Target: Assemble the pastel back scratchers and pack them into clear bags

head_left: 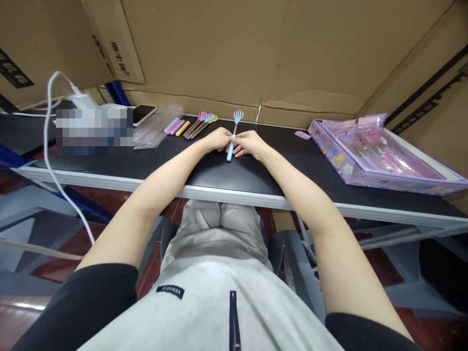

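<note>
While the left hand (220, 139) and right hand (250, 143) pinch a blue claw-headed stick (230, 151) above the middle of the bench (204, 176), an open purple box (395, 183) sits on the right, holding pink pieces (373, 137) and clear plastic. Clear bags (157, 129) lie leftward, near loose coloured handles (182, 128) and claw-headed rods (199, 127). The bench top is black, pale-edged; brown cardboard (234, 53) stands behind and at both sides.

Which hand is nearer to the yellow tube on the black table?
Left. The left hand is to the right of the yellow tube; the right hand is farther right.
</note>
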Action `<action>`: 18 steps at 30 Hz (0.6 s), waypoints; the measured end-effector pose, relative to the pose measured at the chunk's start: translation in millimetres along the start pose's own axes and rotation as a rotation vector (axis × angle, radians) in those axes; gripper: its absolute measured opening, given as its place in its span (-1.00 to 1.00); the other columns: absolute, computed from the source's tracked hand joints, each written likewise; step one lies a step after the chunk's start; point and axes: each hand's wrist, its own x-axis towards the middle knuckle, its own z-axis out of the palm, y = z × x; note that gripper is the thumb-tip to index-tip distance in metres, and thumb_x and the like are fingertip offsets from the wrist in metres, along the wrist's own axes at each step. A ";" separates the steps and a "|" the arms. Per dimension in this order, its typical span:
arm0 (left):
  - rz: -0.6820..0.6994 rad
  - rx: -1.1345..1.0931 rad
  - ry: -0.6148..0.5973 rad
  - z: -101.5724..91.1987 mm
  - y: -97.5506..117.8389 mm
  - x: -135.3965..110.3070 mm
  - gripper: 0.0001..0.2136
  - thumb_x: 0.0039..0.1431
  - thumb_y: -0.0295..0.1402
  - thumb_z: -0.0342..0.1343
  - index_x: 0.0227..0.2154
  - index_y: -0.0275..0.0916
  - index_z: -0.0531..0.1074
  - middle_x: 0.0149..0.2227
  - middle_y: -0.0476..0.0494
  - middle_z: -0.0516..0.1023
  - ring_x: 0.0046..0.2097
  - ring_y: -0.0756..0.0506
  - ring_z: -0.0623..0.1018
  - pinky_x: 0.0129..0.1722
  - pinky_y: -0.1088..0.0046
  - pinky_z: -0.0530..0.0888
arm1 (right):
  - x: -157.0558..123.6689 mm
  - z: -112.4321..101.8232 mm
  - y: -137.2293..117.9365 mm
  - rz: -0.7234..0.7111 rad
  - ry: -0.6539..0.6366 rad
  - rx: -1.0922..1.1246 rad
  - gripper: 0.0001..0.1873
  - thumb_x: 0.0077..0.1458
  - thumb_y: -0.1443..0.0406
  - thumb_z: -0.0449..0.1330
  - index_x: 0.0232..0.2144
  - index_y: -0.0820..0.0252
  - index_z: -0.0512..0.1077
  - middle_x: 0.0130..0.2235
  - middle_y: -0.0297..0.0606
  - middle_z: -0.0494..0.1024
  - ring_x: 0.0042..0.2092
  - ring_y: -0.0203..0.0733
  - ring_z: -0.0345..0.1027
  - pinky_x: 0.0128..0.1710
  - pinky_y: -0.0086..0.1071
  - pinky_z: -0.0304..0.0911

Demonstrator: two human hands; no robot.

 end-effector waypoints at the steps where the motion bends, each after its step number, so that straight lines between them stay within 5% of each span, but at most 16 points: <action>1: 0.001 -0.017 -0.005 -0.3 0.1 -0.3 -0.71 0.36 -0.56 0.05 -0.50 -0.24 0.46 -0.63 -0.04 0.43 -0.62 0.02 0.27 -0.49 0.41 0.23 | 0.2 -0.3 0.2 -0.002 0.003 -0.002 -0.80 0.47 0.37 0.33 -0.29 0.23 0.52 -0.51 -0.22 0.63 -0.53 -0.31 0.48 -0.52 -0.53 0.45; 6: 0.019 -0.065 -0.024 0.0 -2.6 2.5 -0.72 0.40 -0.54 0.04 -0.26 -0.34 0.69 -0.61 -0.07 0.51 -0.63 0.02 0.25 -0.47 0.40 0.29 | 1.2 -1.0 0.3 -0.004 0.048 -0.014 -0.78 0.40 0.40 0.39 -0.34 0.23 0.51 -0.53 -0.22 0.61 -0.54 -0.31 0.45 -0.53 -0.53 0.43; 11: 0.049 0.072 -0.028 -0.3 -7.1 7.2 -0.65 0.42 -0.52 0.00 -0.09 -0.37 0.74 -0.61 -0.08 0.52 -0.62 -0.03 0.33 -0.42 0.40 0.42 | 4.5 -1.3 -0.5 -0.025 0.124 -0.056 -0.68 0.38 0.54 0.23 -0.43 0.21 0.47 -0.61 -0.31 0.48 -0.57 -0.32 0.38 -0.55 -0.51 0.44; 14: 0.132 0.259 0.033 -5.2 -11.7 8.4 -0.61 0.39 -0.51 0.03 0.07 -0.35 0.74 -0.57 -0.07 0.58 -0.43 -0.12 0.59 -0.15 0.36 0.61 | 11.3 -6.2 1.4 -0.031 0.204 -0.092 -0.70 0.35 0.55 0.19 -0.42 0.20 0.49 -0.64 -0.35 0.41 -0.57 -0.27 0.37 -0.49 -0.44 0.52; 18: 0.205 0.416 0.106 -15.3 -20.3 10.7 -0.59 0.29 -0.49 0.14 0.10 -0.32 0.77 -0.29 -0.18 0.80 -0.02 -0.24 0.76 0.23 0.33 0.58 | 26.1 -24.5 10.4 -0.035 0.323 -0.157 -0.79 0.29 0.52 0.24 -0.38 0.21 0.55 -0.60 -0.29 0.44 -0.50 -0.15 0.46 -0.24 -0.12 0.70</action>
